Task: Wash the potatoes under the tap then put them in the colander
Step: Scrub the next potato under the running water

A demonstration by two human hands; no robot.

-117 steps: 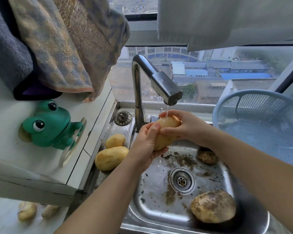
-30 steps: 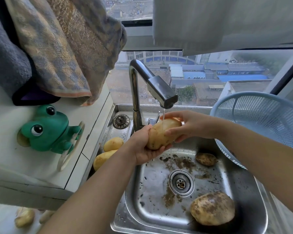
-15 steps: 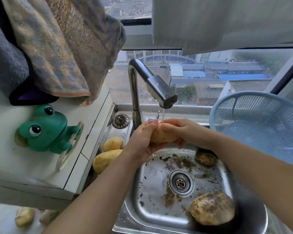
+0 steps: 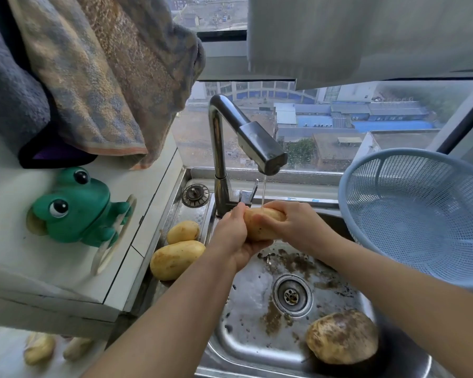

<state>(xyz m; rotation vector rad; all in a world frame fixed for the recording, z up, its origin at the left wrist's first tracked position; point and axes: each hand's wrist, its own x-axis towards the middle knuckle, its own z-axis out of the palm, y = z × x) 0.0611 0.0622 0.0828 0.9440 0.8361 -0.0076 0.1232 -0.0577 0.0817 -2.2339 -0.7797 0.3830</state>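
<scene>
Steel sink fills the lower middle of the frame, its floor streaked with brown soil around the drain. Just above it, at the centre, both hands grasp one potato under the tap, and a thin stream of water falls onto the potato's upper side. The left hand cups the potato from below and round its left end, fingers curled against it. The right hand is wrapped over the right end, fingers across the top. The skin showing between the two hands is pale yellow with a few dark specks.

A large potato caked in mud lies on the sink floor at the lower right, well apart from the hands. Left of the basin, on the ridged steel ledge, two clean yellow potatoes sit just beside each other, the smaller one higher in the frame than the larger one. A round metal plug rests near the foot of the tap.

At the right edge a pale blue plastic colander stands tilted, its mesh bowl facing the camera and its lower rim hidden behind the right forearm. A green frog toy sits on the white counter at the left, and towels hang in the upper left. Pale lumps in the lower left corner are too blurred to identify
</scene>
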